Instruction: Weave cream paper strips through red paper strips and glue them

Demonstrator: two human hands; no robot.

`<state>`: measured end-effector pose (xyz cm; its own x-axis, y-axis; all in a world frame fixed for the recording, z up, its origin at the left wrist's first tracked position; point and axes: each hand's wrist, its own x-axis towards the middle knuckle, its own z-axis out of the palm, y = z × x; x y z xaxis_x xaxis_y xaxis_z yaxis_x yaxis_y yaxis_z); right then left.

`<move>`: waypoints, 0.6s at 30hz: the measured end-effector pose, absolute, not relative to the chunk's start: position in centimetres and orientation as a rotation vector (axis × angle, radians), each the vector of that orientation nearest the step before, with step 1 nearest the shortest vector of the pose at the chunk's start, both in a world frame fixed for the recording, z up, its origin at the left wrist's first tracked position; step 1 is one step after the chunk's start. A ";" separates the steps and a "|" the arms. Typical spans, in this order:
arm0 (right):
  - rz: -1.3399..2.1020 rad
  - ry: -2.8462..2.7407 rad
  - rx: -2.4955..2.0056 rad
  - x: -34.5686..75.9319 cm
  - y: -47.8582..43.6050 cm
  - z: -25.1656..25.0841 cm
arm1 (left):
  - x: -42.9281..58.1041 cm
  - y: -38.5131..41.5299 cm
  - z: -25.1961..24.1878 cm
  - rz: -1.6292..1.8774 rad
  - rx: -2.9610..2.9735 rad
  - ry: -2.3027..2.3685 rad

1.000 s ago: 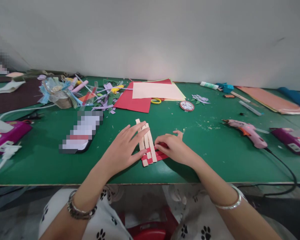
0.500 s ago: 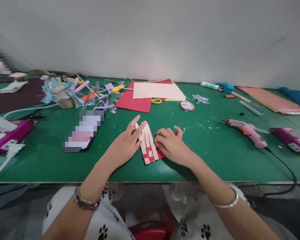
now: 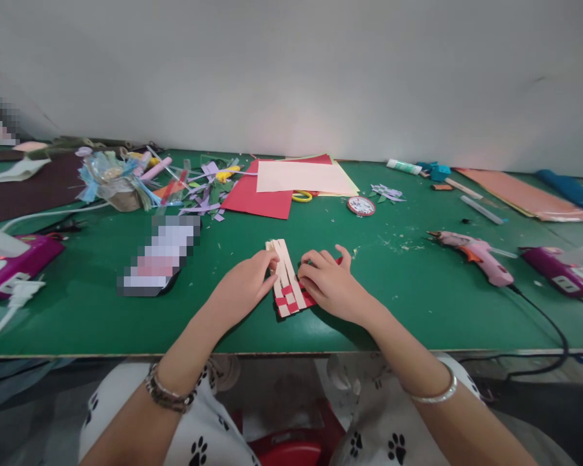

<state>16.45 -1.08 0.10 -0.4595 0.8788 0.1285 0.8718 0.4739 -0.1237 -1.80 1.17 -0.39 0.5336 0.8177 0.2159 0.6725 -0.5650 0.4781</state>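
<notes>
A small weave of cream and red paper strips (image 3: 287,285) lies on the green table (image 3: 408,304) near its front edge. My left hand (image 3: 245,285) rests at the weave's left side, fingers curled and pressed against the cream strips. My right hand (image 3: 328,281) sits on the right side, fingers bent over the red strips, which it partly hides. Both wrists wear bangles.
A pink glue gun (image 3: 471,255) with a black cord lies to the right. Red and cream paper sheets (image 3: 282,184) and yellow scissors (image 3: 302,196) lie behind the weave. Paper scraps and a small basket (image 3: 114,184) crowd the back left. A blurred flat object (image 3: 158,255) lies at left.
My left hand's fingers have gone from spread flat over the cream strips to curled against their left edge. The fanned cream strips are now pushed together. My right hand stayed on the red strips.
</notes>
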 end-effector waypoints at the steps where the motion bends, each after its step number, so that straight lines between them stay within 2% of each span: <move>1: 0.067 -2.544 -1.529 16.5 -1.1 0.1 | -1.8 1.2 -0.3 0.532 2.496 1.256; 4: 0.077 -2.537 -1.532 16.5 -1.1 0.1 | -1.9 1.3 -0.3 0.427 2.673 1.234; 13: 0.052 -2.510 -1.524 16.5 -1.2 0.0 | -1.8 1.0 -0.5 0.420 2.789 1.317; 18: 0.048 -2.494 -1.524 16.5 -1.3 -0.1 | -1.4 -0.2 -0.5 0.612 2.869 1.329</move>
<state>16.45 -1.34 -0.08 -0.4392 0.8825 0.1681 0.8753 0.4625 -0.1411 -1.42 -0.16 -0.53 0.5878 0.7190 0.3708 0.7491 -0.6568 0.0863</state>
